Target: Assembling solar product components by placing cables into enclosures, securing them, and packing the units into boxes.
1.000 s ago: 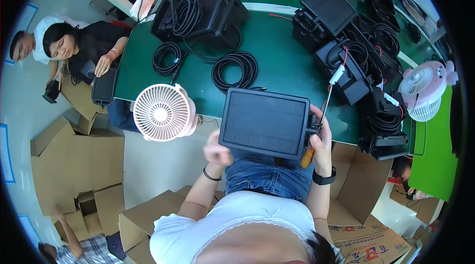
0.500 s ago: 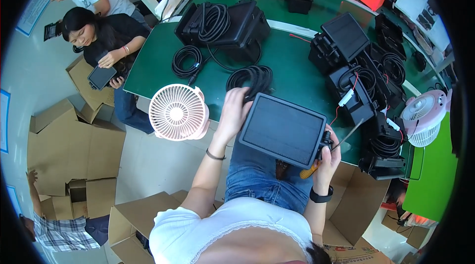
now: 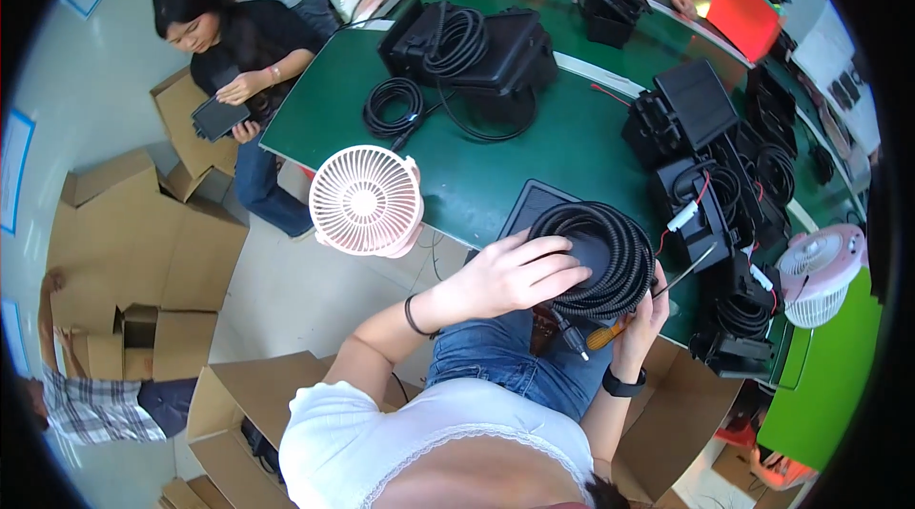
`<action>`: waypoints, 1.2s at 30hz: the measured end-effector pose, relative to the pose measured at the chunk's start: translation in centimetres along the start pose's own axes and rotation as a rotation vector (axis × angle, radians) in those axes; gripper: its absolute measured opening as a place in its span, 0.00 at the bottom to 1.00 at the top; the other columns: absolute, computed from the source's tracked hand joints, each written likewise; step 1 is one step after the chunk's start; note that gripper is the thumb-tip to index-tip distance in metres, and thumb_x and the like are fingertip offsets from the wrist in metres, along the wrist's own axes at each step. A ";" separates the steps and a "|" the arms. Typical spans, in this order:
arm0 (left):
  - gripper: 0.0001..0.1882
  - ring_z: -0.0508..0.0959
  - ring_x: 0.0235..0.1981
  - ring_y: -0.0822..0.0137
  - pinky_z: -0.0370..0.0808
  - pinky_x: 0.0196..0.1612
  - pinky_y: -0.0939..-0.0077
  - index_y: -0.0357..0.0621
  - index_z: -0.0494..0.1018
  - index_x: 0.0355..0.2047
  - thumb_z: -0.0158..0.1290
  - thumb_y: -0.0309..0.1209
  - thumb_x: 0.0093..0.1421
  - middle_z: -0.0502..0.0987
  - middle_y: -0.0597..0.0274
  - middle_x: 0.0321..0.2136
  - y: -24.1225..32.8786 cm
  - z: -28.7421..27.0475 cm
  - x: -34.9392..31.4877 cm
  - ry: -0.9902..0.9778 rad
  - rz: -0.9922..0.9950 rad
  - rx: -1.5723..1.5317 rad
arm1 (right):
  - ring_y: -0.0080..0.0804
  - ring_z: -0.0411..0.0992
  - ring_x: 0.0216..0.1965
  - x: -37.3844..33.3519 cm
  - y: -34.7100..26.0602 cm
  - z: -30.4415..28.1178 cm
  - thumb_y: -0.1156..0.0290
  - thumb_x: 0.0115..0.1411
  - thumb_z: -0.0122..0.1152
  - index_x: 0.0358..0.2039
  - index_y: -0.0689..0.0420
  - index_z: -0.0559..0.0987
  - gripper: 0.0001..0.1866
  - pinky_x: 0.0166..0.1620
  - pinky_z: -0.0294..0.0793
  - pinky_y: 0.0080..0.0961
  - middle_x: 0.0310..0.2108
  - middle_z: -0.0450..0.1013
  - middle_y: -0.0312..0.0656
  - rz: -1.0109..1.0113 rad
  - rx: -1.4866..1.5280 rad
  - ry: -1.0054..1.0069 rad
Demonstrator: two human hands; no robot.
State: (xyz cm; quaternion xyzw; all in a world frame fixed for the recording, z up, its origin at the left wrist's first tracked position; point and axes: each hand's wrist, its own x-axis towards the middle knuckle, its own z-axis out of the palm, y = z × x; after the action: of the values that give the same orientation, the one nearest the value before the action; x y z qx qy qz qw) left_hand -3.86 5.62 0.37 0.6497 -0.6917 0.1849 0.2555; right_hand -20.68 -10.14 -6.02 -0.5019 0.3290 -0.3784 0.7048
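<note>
A coil of black ribbed cable (image 3: 624, 273) lies over a flat black panel (image 3: 527, 205), whose far left corner shows beyond it. My left hand (image 3: 534, 273) holds the coil from the left, with its fingers across the loops. At the coil's right edge, my right hand (image 3: 646, 311) is closed around a screwdriver (image 3: 604, 335); its yellow-orange handle shows below the coil and its thin shaft points up and right. A cable connector (image 3: 578, 341) hangs under the coil. How far the right fingers also grip the panel is hidden.
A pink fan (image 3: 367, 202) stands at the green table's (image 3: 572, 142) near left edge. Black boxes with cable coils (image 3: 486, 51) lie behind; more black units (image 3: 691, 113) are stacked right, by another fan (image 3: 822, 266). A cardboard box (image 3: 253, 385) stands left; co-workers are beyond.
My left hand has brought the cable coil off the table onto the panel, which it now mostly covers. The right hand keeps the screwdriver. The view has shifted slightly.
</note>
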 end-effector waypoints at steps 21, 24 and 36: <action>0.31 0.73 0.50 0.64 0.66 0.59 0.69 0.33 0.65 0.57 0.64 0.23 0.54 0.72 0.57 0.53 -7.9 -15.0 -5.1 1.370 -0.513 -0.267 | 0.08 0.51 0.16 -0.1 -4.3 -0.2 0.74 0.65 0.49 0.48 0.64 0.72 0.13 0.14 0.51 0.07 0.47 0.71 0.46 -0.125 0.261 -0.218; 0.24 0.78 0.41 0.68 0.73 0.50 0.73 0.30 0.74 0.45 0.69 0.25 0.49 0.79 0.57 0.43 -12.4 -19.1 -7.1 1.366 -0.552 0.360 | 0.08 0.51 0.15 0.4 -2.6 1.2 0.75 0.65 0.50 0.46 0.62 0.72 0.11 0.15 0.51 0.08 0.45 0.72 0.44 -0.039 0.167 -0.248; 0.33 0.77 0.44 0.44 0.71 0.50 0.59 0.40 0.75 0.50 0.68 0.43 0.46 0.78 0.42 0.41 -34.3 -17.1 -13.8 0.527 -1.074 0.949 | 0.09 0.52 0.13 3.1 3.8 2.1 0.70 0.67 0.52 0.45 0.59 0.74 0.09 0.14 0.51 0.09 0.33 0.74 0.38 0.096 0.118 -0.270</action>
State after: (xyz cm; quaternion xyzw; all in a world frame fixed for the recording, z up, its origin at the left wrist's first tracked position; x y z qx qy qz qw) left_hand 32.47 23.83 3.25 0.8714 -0.0434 0.4617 0.1604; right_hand -16.60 -11.01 -9.34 -0.4897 0.2320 -0.2919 0.7881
